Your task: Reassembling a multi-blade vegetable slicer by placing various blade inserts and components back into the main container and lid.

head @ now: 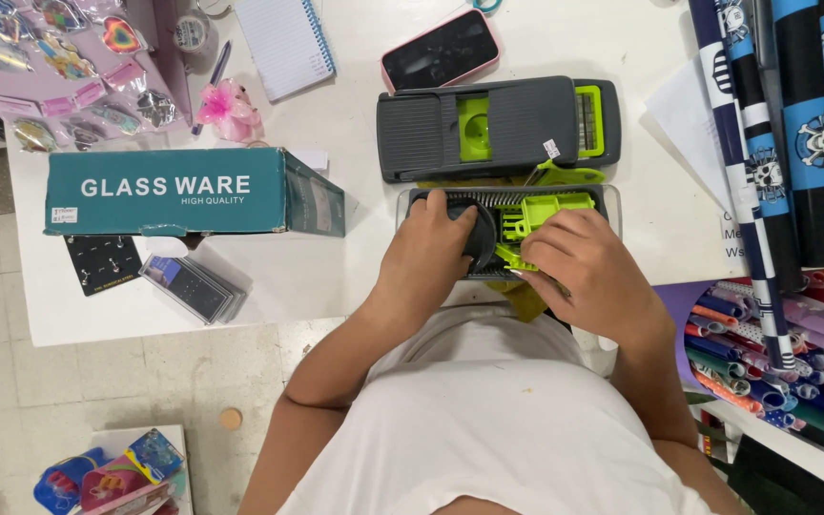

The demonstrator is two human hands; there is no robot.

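teal box (193,191) blocking left, slicer lid (498,127) behind (table (336,277) between bare)

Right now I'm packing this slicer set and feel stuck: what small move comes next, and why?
Probably press the green insert down flat with the right hand. It sits tilted in the tray, one corner sticking out near the fingers, while the left hand already steadies the round dark piece.

I count two hands: left hand (441,250), right hand (579,262). Two grey-and-green slicer units: slicer lid (498,126) and slicer tray (565,205) under my hands. One teal box (183,191). One phone (441,50). One spiral notebook (285,40). One pink flower pen (226,105). One tape roll (191,30). One white table (336,277). Wrapping-paper rolls (793,133) at right too many to count.
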